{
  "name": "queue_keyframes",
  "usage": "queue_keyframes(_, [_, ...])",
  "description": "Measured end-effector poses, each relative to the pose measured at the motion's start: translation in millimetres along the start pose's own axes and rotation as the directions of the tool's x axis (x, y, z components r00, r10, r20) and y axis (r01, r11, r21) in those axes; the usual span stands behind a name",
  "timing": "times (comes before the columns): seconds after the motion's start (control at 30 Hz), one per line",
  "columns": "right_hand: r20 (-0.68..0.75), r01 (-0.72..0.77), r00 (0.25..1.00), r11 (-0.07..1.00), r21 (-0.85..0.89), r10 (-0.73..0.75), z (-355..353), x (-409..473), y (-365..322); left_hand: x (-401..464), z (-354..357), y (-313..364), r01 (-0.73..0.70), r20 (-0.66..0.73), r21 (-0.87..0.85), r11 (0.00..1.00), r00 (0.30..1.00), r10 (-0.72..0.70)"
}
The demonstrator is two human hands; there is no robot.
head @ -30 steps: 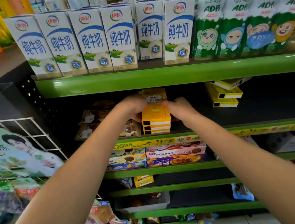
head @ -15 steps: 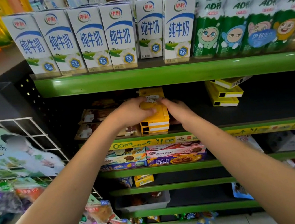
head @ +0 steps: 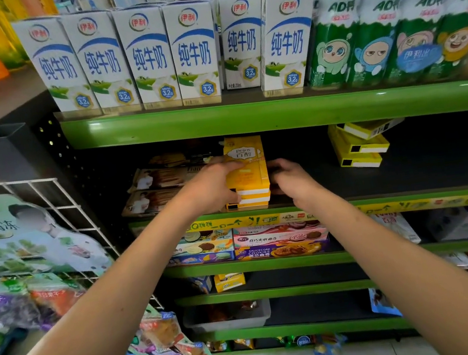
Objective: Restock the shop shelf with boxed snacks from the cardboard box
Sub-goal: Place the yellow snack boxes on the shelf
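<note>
The left hand (head: 213,186) has slid forward onto the yellow stack (head: 246,175) since a second ago, its fingers now curled over the top box and thumb down the front corner, gripping it. The right hand (head: 290,178), which was pressed to the stack's right flank, now sits just beside it with fingers curled; whether they touch the boxes or hold anything cannot be told from here. The stack itself looks seated farther back on the dark shelf (head: 435,161) than it was, which suggests this batch is being squared up and is close to placed.

Counting now: the stack under the hands shows one face-up box on top and at least three white-and-yellow edges beneath, so about four. Off to the right, well apart, a second loose pile of yellow boxes (head: 357,145) numbers three, the top one skewed. Above, six white milk cartons (head: 194,50) stand along the green shelf edge (head: 248,116). The cardboard box is not in view, so what remains to restock cannot be judged.
</note>
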State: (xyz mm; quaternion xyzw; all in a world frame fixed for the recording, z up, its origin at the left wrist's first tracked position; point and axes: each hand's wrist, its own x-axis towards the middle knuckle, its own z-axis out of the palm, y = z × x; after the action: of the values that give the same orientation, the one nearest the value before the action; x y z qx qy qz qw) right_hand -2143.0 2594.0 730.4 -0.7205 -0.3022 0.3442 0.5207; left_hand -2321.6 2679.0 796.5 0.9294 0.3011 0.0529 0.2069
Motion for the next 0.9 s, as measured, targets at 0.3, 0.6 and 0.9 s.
queue_keyframes(0.3, [0.015, 0.103, 0.995, 0.979, -0.174, -0.102, 1, -3, 4, -2, 3, 2, 0.026, -0.003, 0.027, 0.999, 1.0, -0.026])
queue_keyframes(0.6, [0.02, 0.132, 0.991, 0.966, -0.224, -0.13, 1, -9, 2, -16, 17, 5, 0.077, -0.008, -0.125, 0.989, 0.997, -0.079])
queue_keyframes(0.9, [0.013, 0.125, 0.992, 0.968, -0.216, -0.125, 0, -9, 1, -17, 26, 17, 0.127, -0.03, -0.12, 0.985, 0.991, -0.132])
